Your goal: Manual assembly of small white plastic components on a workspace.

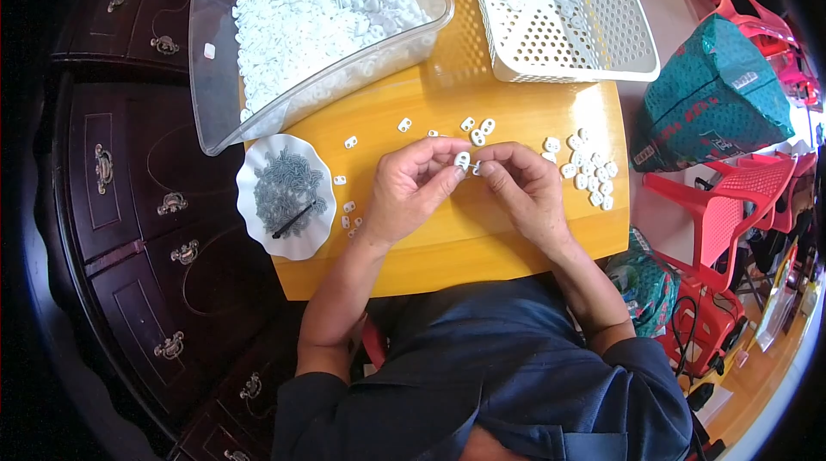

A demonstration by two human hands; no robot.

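Over the middle of the yellow table, my left hand (408, 187) pinches a small white oval plastic piece with two holes (463, 160) between thumb and fingertips. Right beside it, my right hand (528, 190) is closed in a pinch on a small whitish part (477, 168), partly hidden by the fingers. The two parts meet or nearly touch; I cannot tell which. Just beyond my fingertips lie several loose white two-hole pieces (488, 126). A loose cluster of white rounded pieces (588, 170) is spread to the right of my right hand.
A white scalloped plate (248, 203) at left holds small grey parts and a black stick-like tool (294, 222). Behind stand a clear bin (344, 65) of white pieces and a white perforated basket (572, 75). Dark drawers (129, 168) flank the left; red chairs (718, 211) stand right.
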